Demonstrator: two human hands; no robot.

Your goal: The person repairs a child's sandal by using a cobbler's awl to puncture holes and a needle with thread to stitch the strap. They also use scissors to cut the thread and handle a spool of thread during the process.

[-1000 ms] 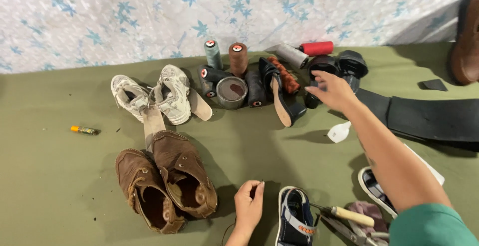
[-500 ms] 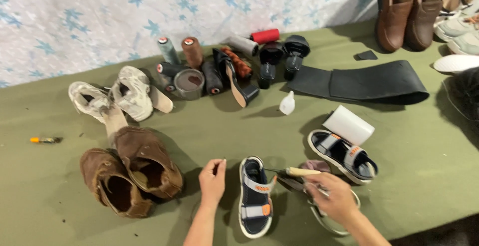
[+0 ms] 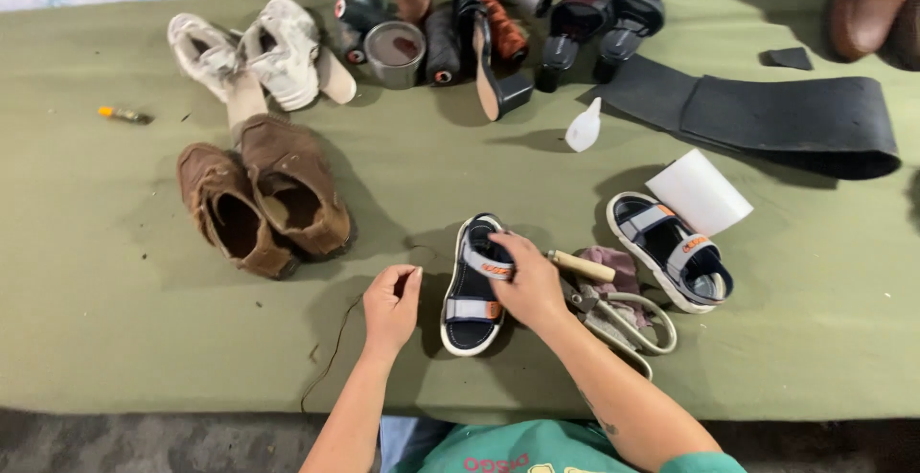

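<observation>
A small navy sandal (image 3: 468, 312) with grey and orange straps lies near the table's front edge. My right hand (image 3: 529, 283) lies over its front strap, fingers curled on it. Just left of the sandal, my left hand (image 3: 393, 300) is pinched shut on a thin dark thread (image 3: 331, 358) that trails toward the table edge. The matching sandal (image 3: 671, 248) lies to the right, apart from both hands.
A wooden-handled tool (image 3: 582, 265), scissors (image 3: 628, 324) and a purple cloth (image 3: 621, 272) lie right of my right hand. Brown shoes (image 3: 259, 195), white sneakers (image 3: 249, 51), thread spools, a tin (image 3: 395, 51), a black rubber strip (image 3: 767, 114), a white block (image 3: 700, 190) and a small white bottle (image 3: 583, 128) lie beyond.
My right hand left the tools and came onto the near sandal's strap. My left hand shifted beside the sandal and pinched shut. The view dropped closer to the table.
</observation>
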